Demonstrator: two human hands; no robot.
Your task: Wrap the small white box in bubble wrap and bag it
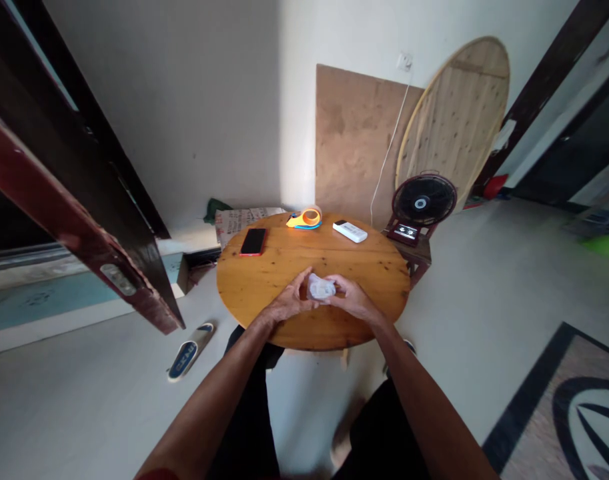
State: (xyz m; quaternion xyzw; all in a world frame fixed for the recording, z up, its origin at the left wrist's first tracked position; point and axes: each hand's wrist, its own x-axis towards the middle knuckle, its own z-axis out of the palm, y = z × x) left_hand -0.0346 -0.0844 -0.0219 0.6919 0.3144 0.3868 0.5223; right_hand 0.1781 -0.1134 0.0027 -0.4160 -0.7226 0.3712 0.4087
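Note:
A small whitish, translucent object (320, 288), too small to name, sits between both hands over the near half of a round wooden table (379, 263). My left hand (289, 301) closes its fingers on the object's left side. My right hand (351, 297) grips its right side. Both hands rest low on the tabletop, forearms reaching in from below.
On the table's far side lie a red-cased phone (253, 241), an orange and blue tape dispenser (305, 218) and a white remote (349, 231). A small fan (423, 202) stands right of the table. A slipper (190, 350) lies on the floor left; a dark door (74, 200) stands nearby.

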